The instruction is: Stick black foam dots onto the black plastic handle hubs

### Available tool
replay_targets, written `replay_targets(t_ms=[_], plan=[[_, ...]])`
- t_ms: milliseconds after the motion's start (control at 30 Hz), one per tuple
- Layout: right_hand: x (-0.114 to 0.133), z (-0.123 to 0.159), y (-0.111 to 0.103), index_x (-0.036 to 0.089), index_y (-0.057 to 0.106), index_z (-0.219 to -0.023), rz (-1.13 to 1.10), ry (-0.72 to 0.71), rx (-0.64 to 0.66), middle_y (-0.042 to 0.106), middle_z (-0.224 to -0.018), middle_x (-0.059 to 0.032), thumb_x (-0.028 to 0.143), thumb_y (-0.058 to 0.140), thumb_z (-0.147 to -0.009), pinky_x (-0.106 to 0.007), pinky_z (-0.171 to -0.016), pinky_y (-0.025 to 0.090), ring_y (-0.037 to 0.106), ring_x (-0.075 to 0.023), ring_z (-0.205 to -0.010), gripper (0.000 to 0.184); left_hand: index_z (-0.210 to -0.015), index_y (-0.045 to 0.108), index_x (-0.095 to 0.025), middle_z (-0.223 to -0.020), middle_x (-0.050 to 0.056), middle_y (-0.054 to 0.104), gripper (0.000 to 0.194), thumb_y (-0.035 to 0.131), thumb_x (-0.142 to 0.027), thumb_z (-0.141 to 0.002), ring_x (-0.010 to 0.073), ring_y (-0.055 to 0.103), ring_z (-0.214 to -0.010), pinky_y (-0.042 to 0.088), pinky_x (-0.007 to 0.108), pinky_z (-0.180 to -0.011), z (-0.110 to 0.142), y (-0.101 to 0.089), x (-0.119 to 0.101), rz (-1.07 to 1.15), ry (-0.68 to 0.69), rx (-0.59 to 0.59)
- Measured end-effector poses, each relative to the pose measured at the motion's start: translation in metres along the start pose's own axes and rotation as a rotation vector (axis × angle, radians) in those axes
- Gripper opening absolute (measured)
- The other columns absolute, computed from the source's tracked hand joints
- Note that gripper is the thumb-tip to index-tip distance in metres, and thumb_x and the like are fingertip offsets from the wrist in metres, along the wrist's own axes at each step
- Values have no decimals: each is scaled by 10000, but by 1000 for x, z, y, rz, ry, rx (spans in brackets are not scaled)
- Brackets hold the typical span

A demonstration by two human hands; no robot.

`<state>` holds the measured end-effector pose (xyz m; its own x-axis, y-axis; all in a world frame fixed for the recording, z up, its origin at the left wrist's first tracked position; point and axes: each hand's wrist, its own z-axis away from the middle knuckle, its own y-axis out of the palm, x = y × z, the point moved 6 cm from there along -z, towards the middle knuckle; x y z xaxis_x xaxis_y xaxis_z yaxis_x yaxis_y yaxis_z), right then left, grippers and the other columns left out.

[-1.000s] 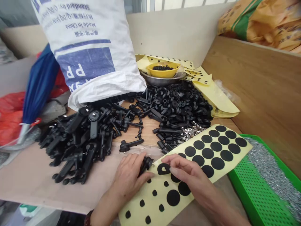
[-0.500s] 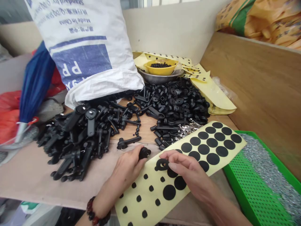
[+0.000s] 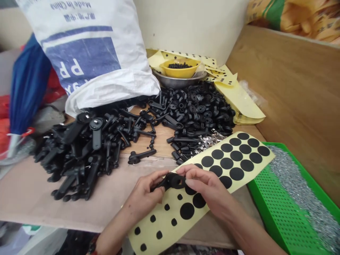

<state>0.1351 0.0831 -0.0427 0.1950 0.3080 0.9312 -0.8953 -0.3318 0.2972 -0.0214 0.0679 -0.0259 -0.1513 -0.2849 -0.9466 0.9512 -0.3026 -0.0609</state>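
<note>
My left hand [image 3: 145, 194] grips a black plastic crank handle [image 3: 165, 182], its round end turned toward my right hand [image 3: 209, 186]. Thumb and fingers of the right hand pinch the edge of a black ring-shaped sticker [image 3: 177, 180], which lies against or just over that round end; whether it is stuck down I cannot tell. Beneath both hands is a pale yellow sticker sheet [image 3: 171, 238]. Big black discs cover its far part, and only small black centre dots are left on its near part.
Black crank handles [image 3: 97, 136] are heaped at left, round black parts [image 3: 202, 106] at centre. Metal pins [image 3: 211, 141] lie by the sheet. A green basket [image 3: 273, 209] of small metal pieces stands right. Behind are a white sack [image 3: 106, 81], a yellow bowl [image 3: 183, 72] and a blue umbrella [image 3: 30, 85].
My left hand has moved right and turned the crank handle, bringing it to my right hand. The ring sticker, held apart before, now meets the handle's round end. The view has shifted slightly.
</note>
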Motion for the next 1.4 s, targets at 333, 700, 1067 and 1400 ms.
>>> replay_targets(t_ms=[333, 700, 1067, 1400], plan=[[-1, -1, 2, 196, 574, -617, 17, 7, -5, 617, -988, -59, 347, 680, -745, -346, -843, 405, 540, -236, -954, 224, -1154, 640, -170, -993, 72, 719, 488, 490, -218, -692, 194, 640, -764, 470, 242, -529, 1, 3, -3, -116, 13, -10], [-3, -1, 1, 195, 568, -617, 60, 0, -1, 616, -977, -56, 349, 671, -755, -333, -838, 411, 547, -226, -933, 231, -1155, 651, -191, -965, 47, 734, 505, 464, -164, -686, 185, 648, -756, 471, 229, -518, 3, 4, -3, -177, 58, -22], [-5, -2, 1, 195, 582, -614, 101, 12, -1, 608, -934, -55, 363, 684, -740, -331, -807, 420, 548, -217, -888, 233, -1143, 654, -194, -867, 22, 736, 485, 465, -174, -696, 170, 606, -634, 456, 254, -529, 7, 1, -3, -275, 68, -56], [-3, -2, 2, 193, 583, -610, 141, -6, 11, 591, -917, -50, 331, 669, -746, -321, -811, 421, 546, -210, -893, 212, -1164, 643, -152, -882, 55, 732, 434, 492, -282, -778, 199, 629, -693, 465, 269, -540, 8, 1, -1, -301, 69, -51]])
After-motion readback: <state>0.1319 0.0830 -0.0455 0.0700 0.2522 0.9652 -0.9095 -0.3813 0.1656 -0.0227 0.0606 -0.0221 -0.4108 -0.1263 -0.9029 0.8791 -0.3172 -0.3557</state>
